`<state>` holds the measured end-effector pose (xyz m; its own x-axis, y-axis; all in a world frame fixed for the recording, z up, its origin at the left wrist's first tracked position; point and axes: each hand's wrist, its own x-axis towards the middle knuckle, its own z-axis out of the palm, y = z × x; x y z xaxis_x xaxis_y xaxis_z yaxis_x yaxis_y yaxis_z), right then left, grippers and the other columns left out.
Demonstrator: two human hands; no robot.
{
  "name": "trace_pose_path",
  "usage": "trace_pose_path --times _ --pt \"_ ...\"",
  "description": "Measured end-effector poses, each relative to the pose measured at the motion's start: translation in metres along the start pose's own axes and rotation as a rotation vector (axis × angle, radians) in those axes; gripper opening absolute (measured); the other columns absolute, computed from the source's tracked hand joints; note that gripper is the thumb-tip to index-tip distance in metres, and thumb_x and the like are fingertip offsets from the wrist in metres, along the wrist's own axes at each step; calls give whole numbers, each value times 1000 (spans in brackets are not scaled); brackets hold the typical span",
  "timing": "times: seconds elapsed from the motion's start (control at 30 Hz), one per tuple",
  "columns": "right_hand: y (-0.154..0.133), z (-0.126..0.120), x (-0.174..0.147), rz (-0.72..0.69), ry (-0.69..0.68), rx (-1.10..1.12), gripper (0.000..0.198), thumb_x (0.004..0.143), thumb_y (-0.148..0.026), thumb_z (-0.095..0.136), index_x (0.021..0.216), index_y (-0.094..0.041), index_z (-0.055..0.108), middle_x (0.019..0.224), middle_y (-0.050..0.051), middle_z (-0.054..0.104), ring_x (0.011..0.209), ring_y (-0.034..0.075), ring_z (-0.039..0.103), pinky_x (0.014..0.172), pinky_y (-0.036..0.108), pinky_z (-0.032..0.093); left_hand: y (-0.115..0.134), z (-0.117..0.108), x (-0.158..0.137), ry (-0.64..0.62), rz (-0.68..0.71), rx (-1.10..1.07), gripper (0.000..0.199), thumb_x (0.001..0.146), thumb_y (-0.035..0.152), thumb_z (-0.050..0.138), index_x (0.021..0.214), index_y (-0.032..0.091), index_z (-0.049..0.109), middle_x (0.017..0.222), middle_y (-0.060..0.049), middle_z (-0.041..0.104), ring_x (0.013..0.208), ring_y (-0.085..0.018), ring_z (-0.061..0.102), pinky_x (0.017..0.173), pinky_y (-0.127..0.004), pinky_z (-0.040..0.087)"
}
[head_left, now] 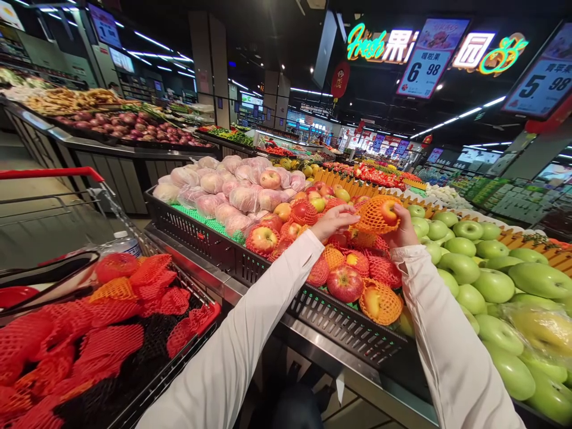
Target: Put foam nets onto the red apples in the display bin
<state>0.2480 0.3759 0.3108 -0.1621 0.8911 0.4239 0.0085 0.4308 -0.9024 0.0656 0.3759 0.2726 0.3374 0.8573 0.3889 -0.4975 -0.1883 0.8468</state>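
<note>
My right hand is wrapped round an apple in an orange foam net, held above the black crate of red apples. The net covers most of the fruit, and bare yellow-red skin shows near my fingers. My left hand reaches in from the other side with fingers stretched out, their tips at the net's left end; whether they touch it I cannot tell. Beneath both hands lie red apples, some bare and others in red or orange nets.
Green apples are heaped on the right, plastic-wrapped pale fruit on the left. A shopping cart at lower left holds red foam nets and a bag. The black crate's wall runs along the metal stand edge. Price signs hang overhead.
</note>
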Motion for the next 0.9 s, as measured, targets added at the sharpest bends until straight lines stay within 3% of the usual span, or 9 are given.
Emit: trace_pose_path --times 0.1,0.23,0.37,0.47,0.53,0.6,0.77,0.83,0.9 --pt "-2 2 2 49 22 120 46 71 -62 62 101 -27 64 99 3 75 112 30 67 94 43 58 -12 -5 6 47 -43 197 48 60 31 87 90 16 53 71 4 57 51 -3 43 48 -17 29" --pt "3 7 1 161 -4 190 42 69 -56 70 96 -25 65 96 5 76 105 30 69 92 44 59 -23 -12 12 85 104 382 75 48 19 91 113 17 52 117 -10 59 97 -17 61 84 -31 50" --pt "7 12 -4 282 -151 105 35 73 -52 73 96 -27 68 102 7 75 103 29 70 92 47 57 -22 -13 11 -51 357 590 92 44 21 92 127 21 53 144 -14 43 138 -32 39 117 -48 31" --pt "3 15 -7 313 -203 84 38 80 -63 63 99 -30 68 105 8 75 102 29 70 87 47 57 -21 -13 12 -40 438 649 86 46 19 90 125 17 54 140 -14 48 140 -33 40 122 -46 25" --pt "-2 15 -8 344 -216 63 50 84 -71 51 104 -29 67 104 10 75 97 28 71 82 45 57 -21 -13 13 56 434 600 83 54 18 85 128 16 49 134 -14 54 132 -30 50 117 -45 33" --pt "-6 13 -6 373 -174 21 60 85 -77 43 107 -26 65 100 11 75 90 26 72 74 40 58 -19 -13 13 271 432 570 83 61 16 81 133 17 40 131 -14 56 126 -28 55 113 -44 39" --pt "-8 9 -2 355 -110 3 67 83 -80 41 110 -21 59 94 11 75 79 23 72 61 32 57 -9 -16 4 770 461 700 84 75 13 71 141 20 20 142 -17 44 136 -25 45 117 -43 33" --pt "-8 9 -3 338 -133 10 67 84 -80 41 111 -21 58 92 11 76 79 23 72 61 32 58 -7 -18 1 811 408 776 82 76 10 68 141 18 18 144 -19 40 139 -28 40 118 -44 31" --pt "-8 9 -3 324 -134 13 66 84 -79 41 111 -22 58 91 10 76 79 22 72 61 32 57 -9 -19 -1 731 333 881 80 74 5 65 141 19 24 144 -19 37 140 -29 40 118 -44 32"
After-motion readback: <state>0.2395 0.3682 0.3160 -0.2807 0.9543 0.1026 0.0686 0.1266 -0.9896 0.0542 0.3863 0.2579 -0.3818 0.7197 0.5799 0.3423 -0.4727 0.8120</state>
